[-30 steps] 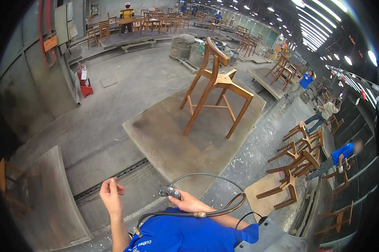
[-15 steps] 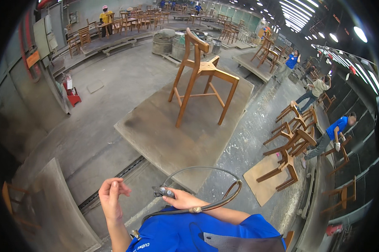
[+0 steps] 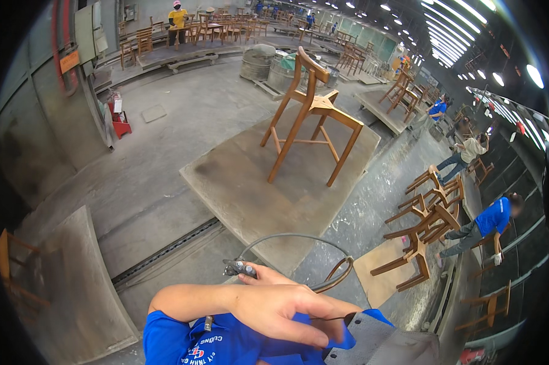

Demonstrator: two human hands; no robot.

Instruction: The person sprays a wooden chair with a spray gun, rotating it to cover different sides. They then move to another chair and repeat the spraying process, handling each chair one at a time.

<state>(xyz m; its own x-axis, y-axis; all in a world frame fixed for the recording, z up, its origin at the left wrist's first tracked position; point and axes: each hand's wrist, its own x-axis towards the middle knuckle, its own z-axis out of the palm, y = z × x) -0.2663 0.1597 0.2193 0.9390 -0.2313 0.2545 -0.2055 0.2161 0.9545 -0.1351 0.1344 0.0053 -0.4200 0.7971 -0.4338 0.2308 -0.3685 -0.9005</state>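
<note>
Right hand [image 3: 266, 275] wrapped around spray gun [image 3: 240, 268], hose [image 3: 286, 235] looping beyond; left hand [image 3: 280, 309] half-curled beside grey flap [image 3: 387, 340], hold unclear; best keep hose clear.

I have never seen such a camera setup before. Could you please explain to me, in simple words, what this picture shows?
There is no machine here, only a person's two bare hands. A wide fisheye camera on the person's head looks down, so straight edges look bent. The right hand holds a small dark metal tool; a dark flexible hose loops beside it. The left hand lies across the front, near a flat grey panel; whether it grips anything is unclear. Ahead, a brown wooden chair with a cross-shaped seat frame stands on a flat grey-brown platform. More brown wooden chairs are at the right, near a co-worker in a blue shirt.
</note>
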